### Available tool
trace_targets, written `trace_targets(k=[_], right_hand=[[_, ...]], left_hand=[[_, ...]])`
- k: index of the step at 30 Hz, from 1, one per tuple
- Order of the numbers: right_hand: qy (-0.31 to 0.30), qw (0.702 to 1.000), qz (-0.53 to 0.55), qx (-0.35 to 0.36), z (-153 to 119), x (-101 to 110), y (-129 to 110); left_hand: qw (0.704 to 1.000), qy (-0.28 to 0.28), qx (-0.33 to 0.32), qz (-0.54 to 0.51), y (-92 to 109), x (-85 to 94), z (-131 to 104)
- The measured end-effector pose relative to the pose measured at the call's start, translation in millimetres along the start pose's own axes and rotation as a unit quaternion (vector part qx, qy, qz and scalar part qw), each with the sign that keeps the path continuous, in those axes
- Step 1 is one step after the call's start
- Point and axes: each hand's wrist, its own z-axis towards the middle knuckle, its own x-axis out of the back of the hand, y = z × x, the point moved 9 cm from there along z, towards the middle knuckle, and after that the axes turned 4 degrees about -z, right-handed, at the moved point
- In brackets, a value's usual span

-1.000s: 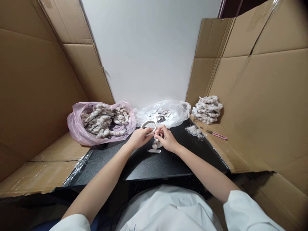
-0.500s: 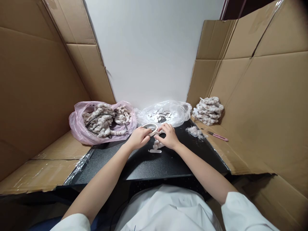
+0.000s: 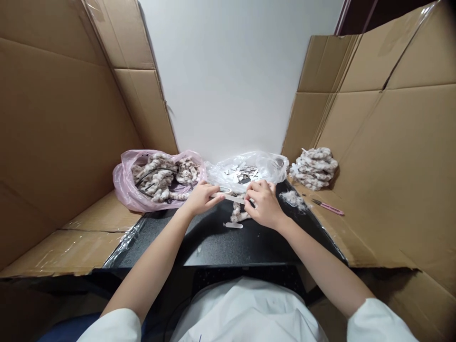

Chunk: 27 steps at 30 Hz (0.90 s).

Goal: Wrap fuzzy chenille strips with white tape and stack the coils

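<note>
A black table [image 3: 221, 247] is seen at the centre, flanked by cardboard panels [image 3: 53, 142] at 9 and 3 o'clock, with a white wall [image 3: 235, 71] at 12 o'clock. A pink plastic bag [image 3: 124, 185] of fuzzy braided pieces is placed at 10 o'clock, and a clear plastic bag [image 3: 265, 166] of small metal bits at 12 o'clock. A stack of fuzzy pieces [image 3: 315, 167] is set at 2 o'clock, with pink snips [image 3: 328, 207] lying on cardboard below it and a tuft of fluff [image 3: 294, 198] beside them.

The tape roll [image 3: 221, 191] now lies flatter and lower than before, and the right hand [image 3: 262, 204] has drawn a strip of tape [image 3: 233, 198] from it.
</note>
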Motion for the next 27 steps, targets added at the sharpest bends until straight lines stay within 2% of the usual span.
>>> trace_targets(k=[4,8,13,21,27], right_hand=[[-0.008,1.000,-0.006,-0.001,-3,17,-2],[0.001,1.000,-0.017,0.006,-3,20,-7],[0.025,0.998,-0.041,0.026,-3,24,-14],[0.039,0.998,-0.053,0.016,-6,34,-5],[0.074,0.989,-0.110,0.071,-8,34,-23]], left_hand=[[1.000,0.000,0.002,0.006,1,3.2,2],[1.000,0.005,0.023,0.018,-2,2.1,5],[0.999,0.008,0.049,0.017,-17,4.2,1],[0.997,0.035,0.076,0.000,-24,8.1,2],[0.990,0.056,0.117,-0.047,-37,8.6,1]])
